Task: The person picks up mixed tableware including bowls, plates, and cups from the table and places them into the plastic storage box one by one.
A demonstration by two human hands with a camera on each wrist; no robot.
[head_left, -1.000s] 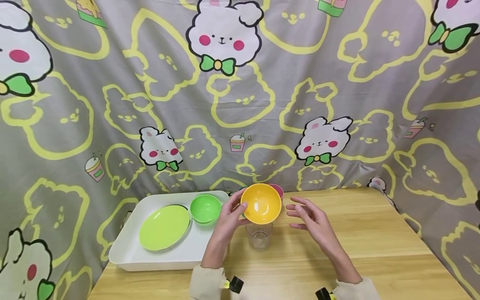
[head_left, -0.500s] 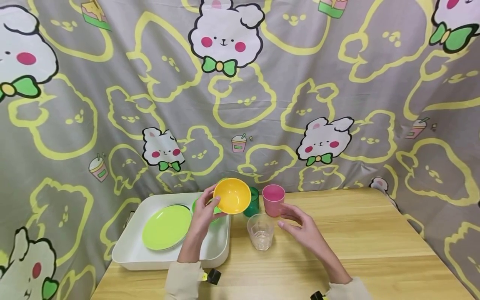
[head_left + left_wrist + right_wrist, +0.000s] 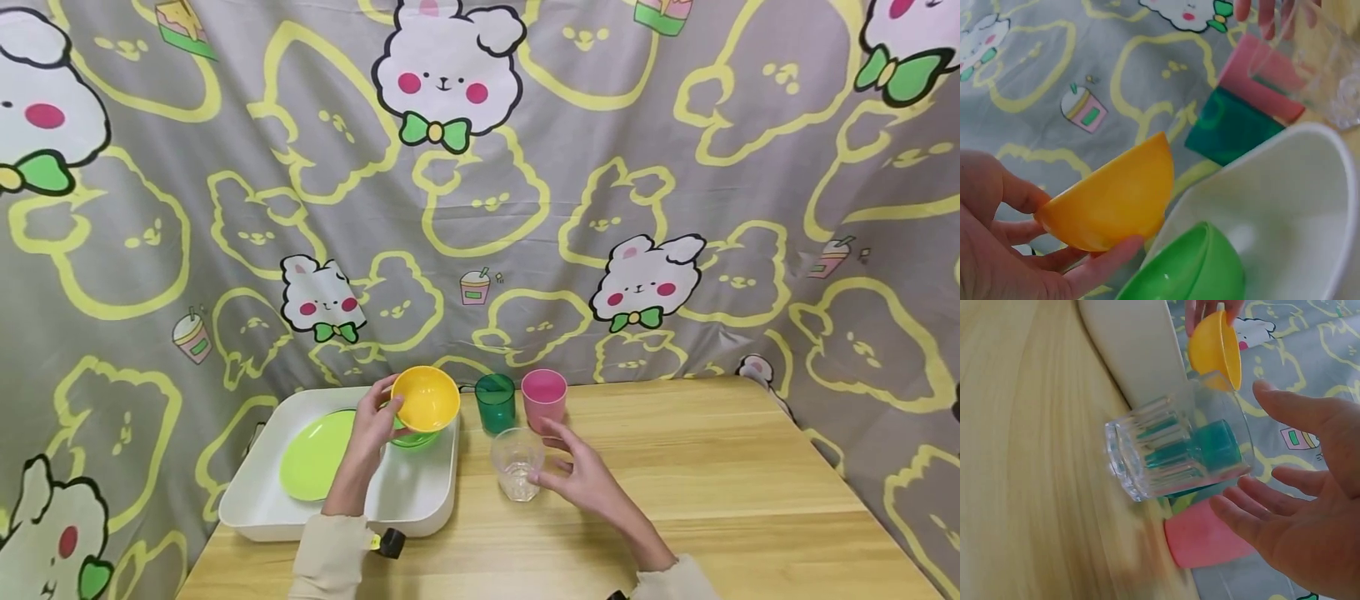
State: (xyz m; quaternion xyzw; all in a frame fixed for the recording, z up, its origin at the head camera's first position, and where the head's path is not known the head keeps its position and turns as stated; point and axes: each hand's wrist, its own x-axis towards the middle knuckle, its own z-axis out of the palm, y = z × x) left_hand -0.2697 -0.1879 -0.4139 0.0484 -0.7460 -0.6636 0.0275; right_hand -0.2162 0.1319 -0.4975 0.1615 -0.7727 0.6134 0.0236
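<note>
My left hand (image 3: 367, 429) grips a yellow-orange bowl (image 3: 427, 402), thumb at the rim and fingers underneath. The bowl is tilted and hangs above nested green bowls (image 3: 1210, 265) in the white tray (image 3: 341, 531). To the right of the tray, a clear drinking glass (image 3: 517, 467) stands upright on the table. My right hand (image 3: 581, 473) is beside this glass, thumb and fingers spread around its near right side. In the right wrist view the fingertips (image 3: 1225, 509) are right at the glass's rim, and the fingers are not curled round it.
A lime-green plate (image 3: 311, 458) lies in the tray, left of the bowls. Behind the glass stand a dark green cup (image 3: 495, 404) and a pink cup (image 3: 545, 400) side by side. A patterned curtain (image 3: 525, 208) hangs behind the wooden table (image 3: 712, 483).
My left hand has carried the yellow bowl leftward, from above the glass to above the green bowls. My right hand has moved left to the glass. Both coloured cups have come into view.
</note>
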